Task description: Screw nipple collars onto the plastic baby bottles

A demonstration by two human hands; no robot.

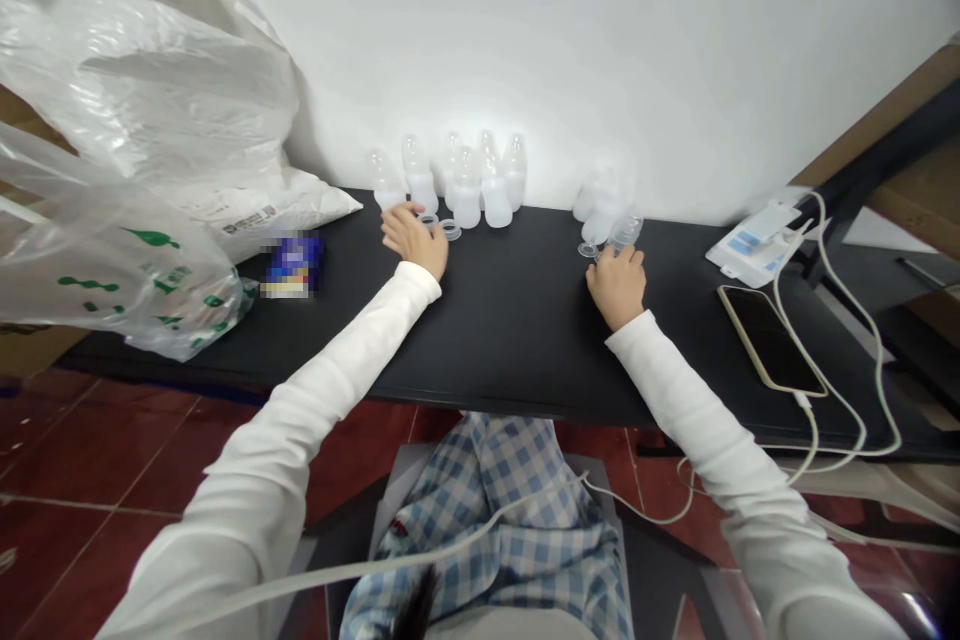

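**Clear rings (451, 230) are sitting right by my left hand**

Left hand (412, 240) is resting loosely curled on the black tabletop (517, 340), just in front of the rings. Right hand (616, 285) is touching a tilted clear teat (625, 232), but I can't tell if it's gripping. Frosted baby bottles (465, 195) are standing upright along the wall, nearer the left hand.

Your bottles (466, 190), top centre: smooth, frosted translucent plastic, semi-gloss. Desk top (510, 320), mid-frame: matt black, smooth. Bag (127, 90), upper left: thin crinkled plastic, glossy. Sleeves (360, 360), lower L & R: soft white knit cloth, matt. Phone (769, 340), right: glossy dark glass, gold-tone edge. Floor (90, 450), lower left: shiny dark red tile. Lap cloth (487, 520), bottom centre: blue-check woven fabric, matt.
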